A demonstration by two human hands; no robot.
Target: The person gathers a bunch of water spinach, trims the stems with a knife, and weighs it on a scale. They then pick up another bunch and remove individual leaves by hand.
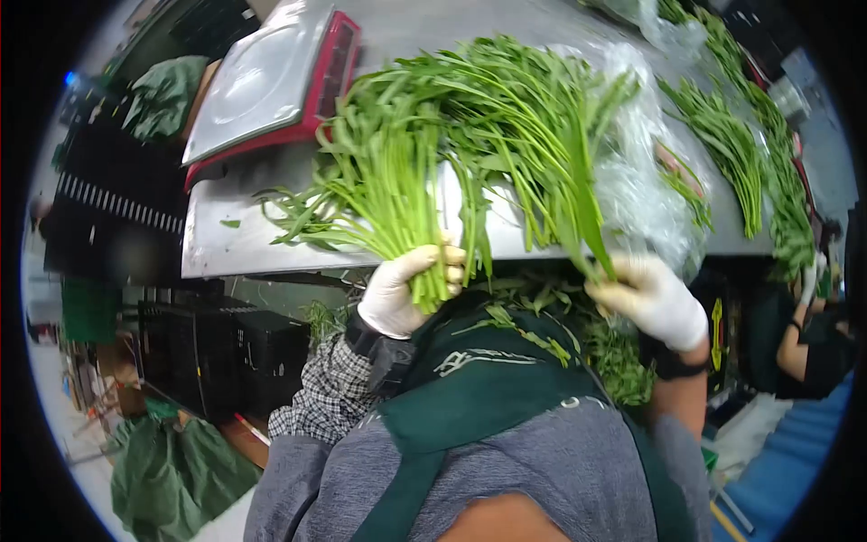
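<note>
My left hand (411, 285), in a white glove, is closed round the stems of a thick bunch of water spinach (388, 181). The bunch leans over the front edge of the metal table, its leaves pointing away from me. In my right hand (650, 298), also gloved, the fingers pinch the lower end of a water spinach stalk (585, 203), whose long leaves reach up over the table. Between my hands lies a loose heap of the same greens (506, 117), its stems hanging toward the edge. Part of the left bunch overlaps this heap.
A red scale (262, 86) with a metal plate stands at the back left of the metal table (226, 257). Clear plastic bags (646, 172) lie to the right, with another bunch of greens (727, 149) beyond. Leaves lie on my green apron (488, 379). Another person's arm (795, 343) shows far right.
</note>
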